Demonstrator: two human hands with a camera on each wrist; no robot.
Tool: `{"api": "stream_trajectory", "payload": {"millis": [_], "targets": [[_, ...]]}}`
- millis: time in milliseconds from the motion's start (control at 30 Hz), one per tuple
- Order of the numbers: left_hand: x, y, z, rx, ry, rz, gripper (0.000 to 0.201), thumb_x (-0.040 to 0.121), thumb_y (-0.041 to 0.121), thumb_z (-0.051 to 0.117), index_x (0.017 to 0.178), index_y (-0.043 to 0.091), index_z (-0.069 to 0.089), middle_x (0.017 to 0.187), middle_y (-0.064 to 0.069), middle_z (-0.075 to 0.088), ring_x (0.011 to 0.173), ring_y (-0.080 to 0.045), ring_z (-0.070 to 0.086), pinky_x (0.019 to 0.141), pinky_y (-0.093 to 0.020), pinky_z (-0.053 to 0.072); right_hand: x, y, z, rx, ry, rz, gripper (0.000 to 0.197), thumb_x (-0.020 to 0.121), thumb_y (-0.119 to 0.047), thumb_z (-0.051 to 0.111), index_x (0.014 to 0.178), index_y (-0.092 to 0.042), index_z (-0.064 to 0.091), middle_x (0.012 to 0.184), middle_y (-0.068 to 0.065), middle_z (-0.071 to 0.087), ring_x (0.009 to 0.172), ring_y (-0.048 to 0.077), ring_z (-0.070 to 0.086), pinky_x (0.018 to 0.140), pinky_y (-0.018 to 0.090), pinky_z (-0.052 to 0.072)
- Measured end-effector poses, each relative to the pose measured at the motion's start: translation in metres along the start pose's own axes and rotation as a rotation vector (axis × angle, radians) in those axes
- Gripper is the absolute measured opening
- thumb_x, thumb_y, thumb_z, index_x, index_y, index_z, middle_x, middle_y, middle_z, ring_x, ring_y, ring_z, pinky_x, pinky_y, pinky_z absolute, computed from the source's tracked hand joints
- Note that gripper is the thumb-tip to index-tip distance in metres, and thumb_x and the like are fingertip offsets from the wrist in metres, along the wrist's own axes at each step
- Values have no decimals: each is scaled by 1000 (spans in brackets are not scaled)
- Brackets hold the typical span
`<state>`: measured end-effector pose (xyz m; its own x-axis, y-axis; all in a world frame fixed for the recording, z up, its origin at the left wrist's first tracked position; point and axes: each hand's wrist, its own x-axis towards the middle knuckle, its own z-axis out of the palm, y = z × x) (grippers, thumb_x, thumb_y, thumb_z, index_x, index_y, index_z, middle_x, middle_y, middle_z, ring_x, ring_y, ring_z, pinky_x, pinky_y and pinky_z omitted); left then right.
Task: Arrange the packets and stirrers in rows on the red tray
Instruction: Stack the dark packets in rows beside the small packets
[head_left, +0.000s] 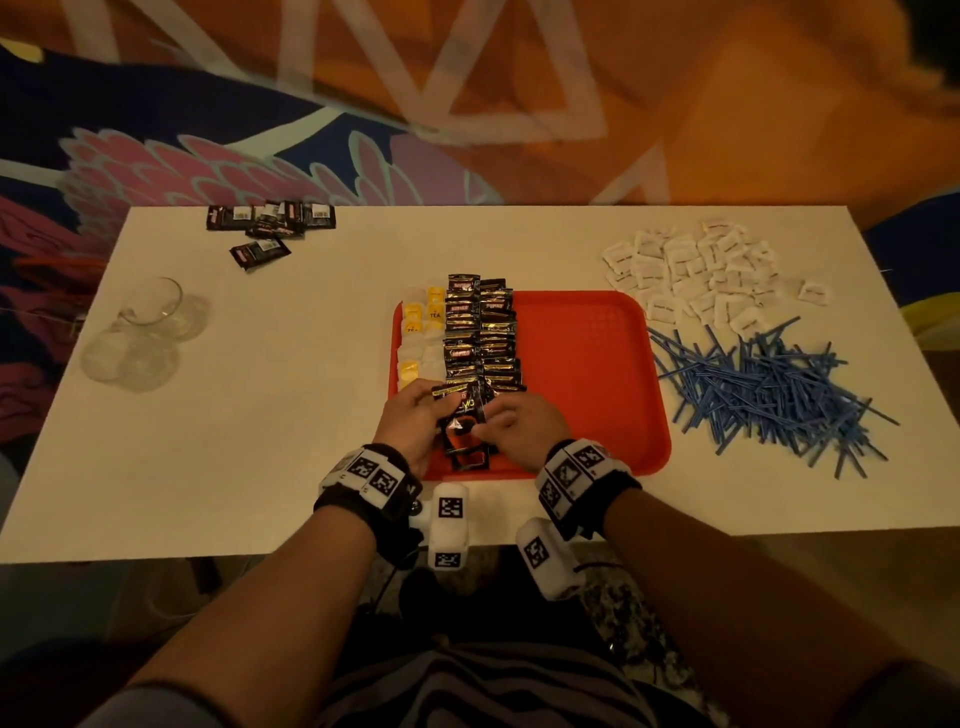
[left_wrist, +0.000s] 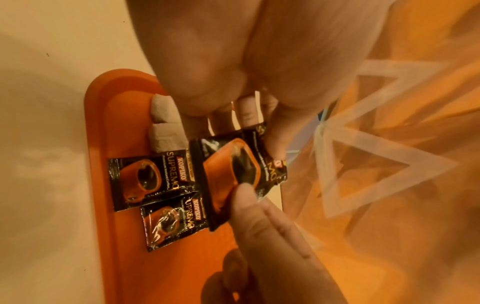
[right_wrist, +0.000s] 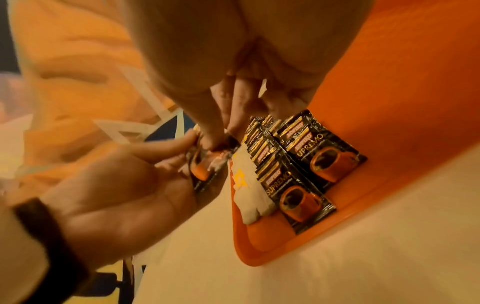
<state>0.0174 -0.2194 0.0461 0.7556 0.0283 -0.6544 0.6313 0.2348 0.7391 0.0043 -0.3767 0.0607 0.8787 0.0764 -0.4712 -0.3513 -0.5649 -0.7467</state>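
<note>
Far to the left of our left hand (head_left: 410, 415), clear glass cups (head_left: 137, 332) with rounded walls lie on the smooth white tabletop (head_left: 291, 395). Beyond them, a loose cluster of glossy black foil packets (head_left: 270, 223) lies scattered flat near the far edge.

Just ahead of our left hand, soft white and yellow tea sachets (head_left: 418, 338) form a column along the left side of the red tray (head_left: 587, 364), a smooth plastic rectangle with rounded corners and a raised rim. Beside them, two columns of shiny black coffee packets (head_left: 480, 332) overlap like shingles, their long axes running away from us toward the far side of the tray.

Between our hands we hold one coffee packet (head_left: 462, 415), a crinkled foil rectangle printed with an orange cup. Our left hand curls round its left side, thumb on the front; our right hand (head_left: 519, 423) pinches its right edge with thumb and fingertips. It sits lifted over the near ends of the columns, tilted, its long axis pointing roughly away from us.

Right of our right hand, past the bare tray floor, thin straight blue stirrers (head_left: 769, 395) lie in a tangled heap pointing every way. Beyond that, small square white paper packets (head_left: 696, 270) are piled loosely.
</note>
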Motion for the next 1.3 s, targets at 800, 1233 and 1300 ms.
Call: {"api": "stream_trajectory", "payload": {"millis": [800,1233,1300], "targets": [[37,-59,-1,944,299,150,29,86,25,75,109,14,62,93,-1,68,94,-21,64,90,-35,53,46,88,11,-319,-34,261,22,88,-35,69,100,-18,66,104,-3,67,93,13,63,86,31,53],[47,-62,16,990,331,234,41,85,23,77,120,8,60,107,-9,70,102,-26,64,89,-36,53,55,92,12,-62,82,288,43,82,-33,76,117,-22,55,100,-5,65,91,11,61,58,13,36],[51,-59,17,979,332,249,39,85,22,77,118,7,61,106,-10,70,100,-27,65,88,-36,54,60,90,12,-40,102,288,42,81,-30,77,117,-23,56,98,-6,66,87,9,61,57,12,37]]}}
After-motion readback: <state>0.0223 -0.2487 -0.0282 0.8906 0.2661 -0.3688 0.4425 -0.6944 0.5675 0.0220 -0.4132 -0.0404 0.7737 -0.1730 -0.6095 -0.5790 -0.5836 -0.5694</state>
